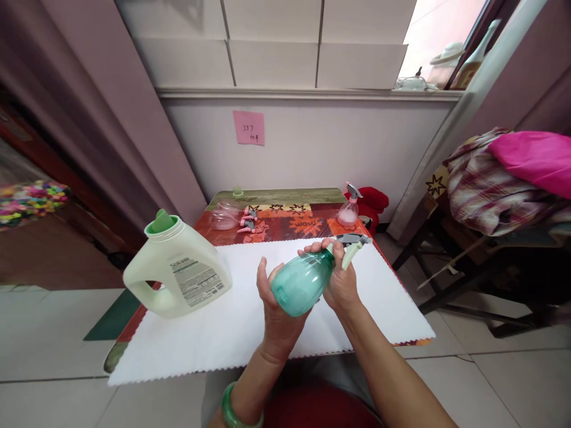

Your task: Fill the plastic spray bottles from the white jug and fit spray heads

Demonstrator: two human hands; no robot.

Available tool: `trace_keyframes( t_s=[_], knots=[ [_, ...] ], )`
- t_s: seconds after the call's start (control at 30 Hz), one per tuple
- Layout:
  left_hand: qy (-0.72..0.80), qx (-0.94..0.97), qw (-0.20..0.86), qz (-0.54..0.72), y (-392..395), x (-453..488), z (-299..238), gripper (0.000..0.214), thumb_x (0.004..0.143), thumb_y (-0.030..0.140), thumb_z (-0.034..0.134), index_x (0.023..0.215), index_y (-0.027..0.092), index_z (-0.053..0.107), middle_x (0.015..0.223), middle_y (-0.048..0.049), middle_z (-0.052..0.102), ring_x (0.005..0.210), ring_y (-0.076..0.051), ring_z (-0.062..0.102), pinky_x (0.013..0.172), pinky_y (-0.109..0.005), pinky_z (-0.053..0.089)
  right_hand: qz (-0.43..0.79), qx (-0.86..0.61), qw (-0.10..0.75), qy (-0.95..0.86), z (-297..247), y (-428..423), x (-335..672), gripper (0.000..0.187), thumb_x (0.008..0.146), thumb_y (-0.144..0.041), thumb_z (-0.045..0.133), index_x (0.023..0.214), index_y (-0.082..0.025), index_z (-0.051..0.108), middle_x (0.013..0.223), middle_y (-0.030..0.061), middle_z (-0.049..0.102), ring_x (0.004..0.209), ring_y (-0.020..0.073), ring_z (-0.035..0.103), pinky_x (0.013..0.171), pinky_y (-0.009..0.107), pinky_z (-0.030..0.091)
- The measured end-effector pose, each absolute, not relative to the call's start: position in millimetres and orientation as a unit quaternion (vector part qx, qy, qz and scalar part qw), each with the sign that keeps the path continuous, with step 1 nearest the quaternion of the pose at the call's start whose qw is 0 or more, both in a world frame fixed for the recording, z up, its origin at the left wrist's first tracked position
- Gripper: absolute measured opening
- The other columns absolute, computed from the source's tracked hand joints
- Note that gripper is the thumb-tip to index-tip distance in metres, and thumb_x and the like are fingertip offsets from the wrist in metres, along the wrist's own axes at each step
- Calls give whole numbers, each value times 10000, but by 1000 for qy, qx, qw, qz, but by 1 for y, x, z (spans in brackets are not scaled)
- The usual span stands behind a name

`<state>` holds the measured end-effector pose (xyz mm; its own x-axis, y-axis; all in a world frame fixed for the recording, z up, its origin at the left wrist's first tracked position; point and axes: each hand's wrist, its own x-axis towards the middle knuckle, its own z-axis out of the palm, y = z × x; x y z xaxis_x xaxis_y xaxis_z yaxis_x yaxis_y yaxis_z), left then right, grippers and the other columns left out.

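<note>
A teal see-through spray bottle (301,283) lies tilted in both my hands above a white mat (232,333). My left hand (275,309) cups its round base from below. Around its neck my right hand (339,274) is wrapped, just under the grey and pale-green trigger head (353,242). A green bangle (232,410) sits on my left wrist.
A pale-green detergent jug (178,267) with a green cap stands at the mat's left. A small table (285,223) behind carries a pink spray bottle (348,209), a clear pink bottle (224,215) and loose pink sprayer heads (248,221). A chair piled with clothes (504,178) stands to the right.
</note>
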<state>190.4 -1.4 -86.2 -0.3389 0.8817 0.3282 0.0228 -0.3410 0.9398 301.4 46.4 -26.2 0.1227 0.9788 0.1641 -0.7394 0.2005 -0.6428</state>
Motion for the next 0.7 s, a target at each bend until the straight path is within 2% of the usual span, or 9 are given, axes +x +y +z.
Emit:
trace_keyframes(
  t_s=[0.07,0.13,0.2,0.27,0.33,0.4,0.47,0.53,0.7],
  knots=[
    [452,470,375,659,-7,195,-79,1481,401,353,1056,1602,298,190,1676,-212,293,1511,-413,376,1219,-565,334,583,-214,726,-295,-26,46,303,329,913,-578,711,856,-265,628,794,-18,687,878,206,712,1000,460,565],
    [419,424,478,645,-11,195,-70,1480,378,527,1033,1600,273,238,1652,-215,360,1484,-434,414,1165,-537,414,570,-224,728,-308,-27,48,307,341,918,-593,696,853,-267,618,796,-16,677,873,208,712,1000,462,565],
    [387,328,601,617,-13,193,-60,1268,538,778,865,1567,244,351,1583,-202,482,1418,-417,504,1067,-499,514,559,-227,729,-323,-29,49,312,365,922,-621,674,855,-267,615,799,-15,666,871,210,710,992,464,567],
    [361,252,700,562,-11,189,-50,1052,730,904,593,1500,196,482,1453,-205,612,1259,-391,636,889,-482,612,550,-223,730,-339,-30,50,316,373,931,-626,660,854,-264,617,799,-17,658,853,205,706,978,459,569],
    [346,225,773,482,-7,186,-43,945,850,885,434,1408,138,588,1237,-214,723,1003,-354,737,648,-426,636,544,-224,728,-352,-32,49,318,363,940,-609,657,847,-261,615,793,-19,653,832,199,700,966,449,567],
    [340,221,812,420,-4,184,-40,859,915,819,418,1311,92,650,987,-189,758,740,-291,740,454,-328,554,540,-232,724,-361,-33,47,318,352,940,-594,665,846,-260,609,783,-22,652,828,198,697,956,437,561],
    [349,221,812,413,-3,184,-42,771,929,762,487,1242,82,670,834,-139,733,597,-228,688,387,-262,464,529,-250,723,-367,-34,46,318,359,933,-606,667,861,-259,611,790,-17,670,842,204,700,934,422,555],
    [360,234,780,455,-4,185,-45,721,895,737,584,1208,93,666,802,-109,714,576,-196,656,412,-252,452,511,-276,722,-376,-34,45,318,383,919,-636,666,889,-257,620,818,-4,707,865,215,709,895,403,549],
    [408,343,618,578,-9,186,-50,653,734,611,838,1166,184,599,989,-65,677,756,-192,643,601,-293,534,495,-328,711,-377,-32,47,319,431,910,-681,637,939,-251,635,900,20,773,877,222,716,816,359,533]
  ],
)
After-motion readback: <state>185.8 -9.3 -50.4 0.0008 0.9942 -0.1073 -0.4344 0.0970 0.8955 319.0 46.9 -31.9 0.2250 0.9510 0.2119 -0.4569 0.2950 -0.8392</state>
